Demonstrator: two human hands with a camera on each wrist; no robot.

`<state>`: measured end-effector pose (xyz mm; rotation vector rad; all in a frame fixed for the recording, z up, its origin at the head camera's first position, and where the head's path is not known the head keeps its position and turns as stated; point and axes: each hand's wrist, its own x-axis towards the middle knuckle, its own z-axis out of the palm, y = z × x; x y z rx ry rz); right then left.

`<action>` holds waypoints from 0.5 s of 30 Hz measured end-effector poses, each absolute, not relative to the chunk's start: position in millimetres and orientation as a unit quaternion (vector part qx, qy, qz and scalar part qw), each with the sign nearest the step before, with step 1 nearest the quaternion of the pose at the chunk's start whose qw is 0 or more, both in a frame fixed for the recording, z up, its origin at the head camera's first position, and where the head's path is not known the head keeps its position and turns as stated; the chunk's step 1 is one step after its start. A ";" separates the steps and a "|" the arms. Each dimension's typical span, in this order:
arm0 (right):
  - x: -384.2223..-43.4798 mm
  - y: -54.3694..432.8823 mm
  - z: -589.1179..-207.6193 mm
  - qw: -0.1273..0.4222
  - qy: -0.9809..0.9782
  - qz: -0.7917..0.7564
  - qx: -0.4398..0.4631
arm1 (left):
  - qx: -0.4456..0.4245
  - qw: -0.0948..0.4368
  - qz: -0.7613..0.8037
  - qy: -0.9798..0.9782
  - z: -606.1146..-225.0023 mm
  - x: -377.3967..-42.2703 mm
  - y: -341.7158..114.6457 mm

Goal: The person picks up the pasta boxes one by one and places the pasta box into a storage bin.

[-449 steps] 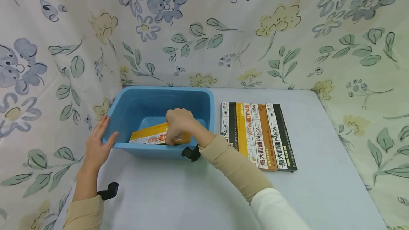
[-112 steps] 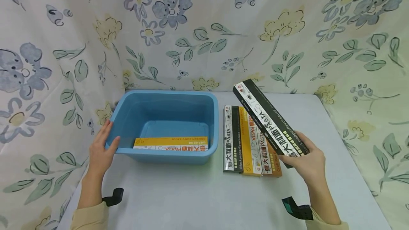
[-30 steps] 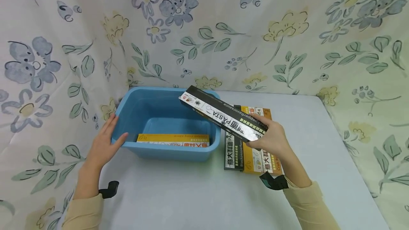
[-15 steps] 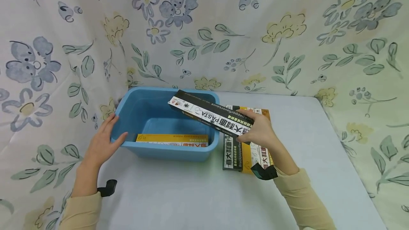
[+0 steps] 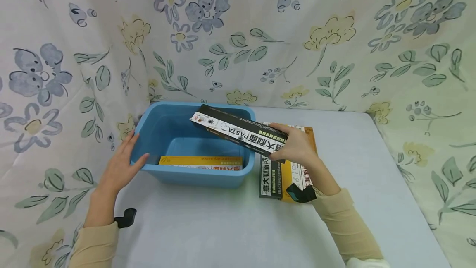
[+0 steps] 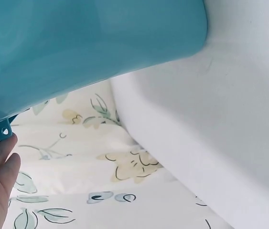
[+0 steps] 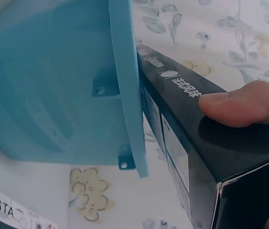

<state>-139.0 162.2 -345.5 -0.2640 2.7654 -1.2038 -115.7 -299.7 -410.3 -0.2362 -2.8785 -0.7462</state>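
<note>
A long black-and-white pasta box [image 5: 241, 130] slants over the right rim of a blue plastic bin [image 5: 208, 179]. Its far end hangs above the bin's inside. My right hand [image 5: 297, 146] grips the near end, thumb on one side and fingers on the other; the right wrist view shows the thumb [image 7: 234, 105] pressed on the box's black side. My left hand [image 5: 119, 164] rests at the bin's left rim with fingers spread, and its fingertips [image 6: 7, 143] touch the rim's edge in the left wrist view. Inside the bin, a yellow pasta box [image 5: 201, 161] lies along the front wall.
Several more pasta boxes lie side by side right of the bin, among them a black-and-white one [image 5: 270, 183] and a yellow one [image 5: 286, 181], partly covered by my right hand and the held box. A flowered curtain [image 5: 238, 32] hangs behind the white table [image 5: 208, 226].
The yellow box was put down in the bin earlier. My right hand has since lifted the black-and-white pasta box from the row and carried it left over the bin. My left hand stays at the rim.
</note>
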 end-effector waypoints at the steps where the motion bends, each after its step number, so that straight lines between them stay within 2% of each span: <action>1: -140.7 160.3 -345.4 0.057 0.910 -0.401 -0.094 | -0.080 0.078 -0.248 -0.962 -410.1 -116.0 -299.9; 10: -155.6 141.0 -348.6 0.061 0.902 -0.398 -0.155 | -0.077 0.061 -0.243 -0.965 -408.0 -114.4 -300.8; 15: -158.2 133.3 -345.6 0.069 0.900 -0.400 -0.157 | -0.078 0.067 -0.253 -0.962 -409.0 -114.5 -299.7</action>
